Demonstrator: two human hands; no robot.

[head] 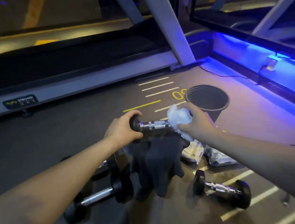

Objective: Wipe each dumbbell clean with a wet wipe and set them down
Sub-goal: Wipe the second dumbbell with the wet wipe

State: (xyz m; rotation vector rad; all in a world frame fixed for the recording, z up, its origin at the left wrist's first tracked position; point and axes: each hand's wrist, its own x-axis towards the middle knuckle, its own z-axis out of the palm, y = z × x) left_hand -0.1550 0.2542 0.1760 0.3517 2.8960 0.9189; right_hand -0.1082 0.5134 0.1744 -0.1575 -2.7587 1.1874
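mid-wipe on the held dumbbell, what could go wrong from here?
1. The left hand grips only one head of the held dumbbell; it might slip and drop toward the dark cloth below it.
2. The right hand presses the wet wipe around the far end; a wet head could be slippery.
3. Floor dumbbells nearby might be struck when setting down.

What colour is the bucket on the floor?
The bucket is black, seen in the head view, though blue light tints everything.

Dumbbells ring a cloth on the gym floor (71, 131).
Held dumbbell (153, 125) at centre; bucket (207, 99) at two o'clock, treadmill (76, 77) at twelve, cloth (158, 166) at six.
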